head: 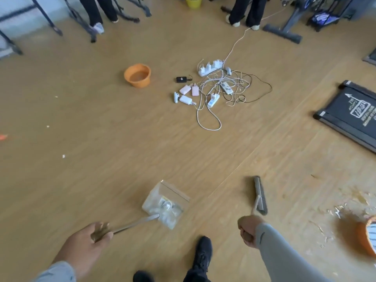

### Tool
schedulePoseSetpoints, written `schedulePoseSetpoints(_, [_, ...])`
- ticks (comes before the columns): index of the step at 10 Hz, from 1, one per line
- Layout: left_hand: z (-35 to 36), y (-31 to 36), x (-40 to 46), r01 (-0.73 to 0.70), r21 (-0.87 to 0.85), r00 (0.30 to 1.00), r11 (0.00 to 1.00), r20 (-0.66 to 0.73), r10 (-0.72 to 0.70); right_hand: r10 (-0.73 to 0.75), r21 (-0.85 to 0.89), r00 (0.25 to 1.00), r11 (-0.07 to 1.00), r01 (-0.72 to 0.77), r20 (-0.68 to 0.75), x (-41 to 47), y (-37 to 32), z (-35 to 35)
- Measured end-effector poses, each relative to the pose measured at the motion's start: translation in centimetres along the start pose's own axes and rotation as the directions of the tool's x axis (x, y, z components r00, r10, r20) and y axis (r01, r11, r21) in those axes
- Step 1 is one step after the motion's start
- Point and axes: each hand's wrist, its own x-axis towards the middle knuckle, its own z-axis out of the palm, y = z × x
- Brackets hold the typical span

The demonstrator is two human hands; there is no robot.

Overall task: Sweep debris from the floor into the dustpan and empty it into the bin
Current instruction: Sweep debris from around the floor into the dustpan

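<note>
Dustpan (pixel 165 203), clear and already holding pale scraps, sits on the wooden floor (pixel 101 149) ahead of the person's shoe, its handle gripped by the left hand (pixel 89 243) while the right hand (pixel 249 231) clasps the broom (pixel 260 195) just beside it. Judged mid-sweep, the next stroke must draw stray bits at left inward or carry the load to the orange bin (pixel 138 75), with open floor between and the cable tangle (pixel 223 86) to skirt.

Place: an indoor gym or exercise room, also used as a work space.
Floor: light wood-look flooring (pixel 101 159).
Equipment: a flat black treadmill (pixel 350 117) at right; an exercise machine's base (pixel 284 30) at top right.
Clutter: power strips, chargers and tangled cables (pixel 221 86) mid-floor.
People: several legs (pixel 248 11) standing at the far side.
</note>
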Motion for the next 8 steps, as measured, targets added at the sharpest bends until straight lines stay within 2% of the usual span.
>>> schedulePoseSetpoints(1, [-0.6, -1.4, 0.0, 0.041, -0.03, 0.998, 0.999, -0.046, -0.042, -0.159, -0.476, 0.984, 0.862, 0.175, 0.074, -1.0, -1.0, 3.2])
schedulePoseSetpoints(2, [-1.0, -3.3, 0.2, 0.071, -0.085, 0.996, 0.994, -0.044, -0.075, -0.244, -0.743, 0.955, 0.606, 0.284, 0.166, -2.5, -0.3, 6.0])
schedulePoseSetpoints(3, [-1.7, -5.5, 0.0, 0.115, -0.152, 0.992, 0.982, -0.041, -0.123, -0.181, -0.863, 0.943, 0.385, 0.328, 0.278, -4.0, 1.6, 9.5])
schedulePoseSetpoints(4, [-2.6, -8.4, -0.2, 0.136, -0.178, 0.988, 0.975, -0.049, -0.147, -0.149, -0.895, 0.93, 0.255, 0.365, 0.336, -4.8, 3.5, 12.7])
schedulePoseSetpoints(5, [-3.6, -11.8, -0.6, 0.164, -0.207, 0.983, 0.965, -0.044, -0.176, -0.063, -0.909, 0.934, 0.216, 0.356, 0.351, -7.6, 4.6, 15.2])
schedulePoseSetpoints(6, [-5.1, -15.6, -1.1, 0.173, -0.235, 0.981, 0.956, -0.05, -0.19, -0.043, -0.877, 0.942, 0.355, 0.325, 0.332, -10.2, 4.8, 16.1])
schedulePoseSetpoints(7, [-7.1, -19.7, -1.6, 0.167, -0.253, 0.982, 0.953, -0.049, -0.185, -0.046, -0.711, 0.961, 0.663, 0.234, 0.273, -12.5, 4.3, 15.8])
schedulePoseSetpoints(8, [-9.2, -24.3, -1.9, 0.175, -0.265, 0.98, 0.948, -0.048, -0.195, -0.065, -0.502, 0.973, 0.848, 0.172, 0.223, -14.3, 4.4, 15.3])
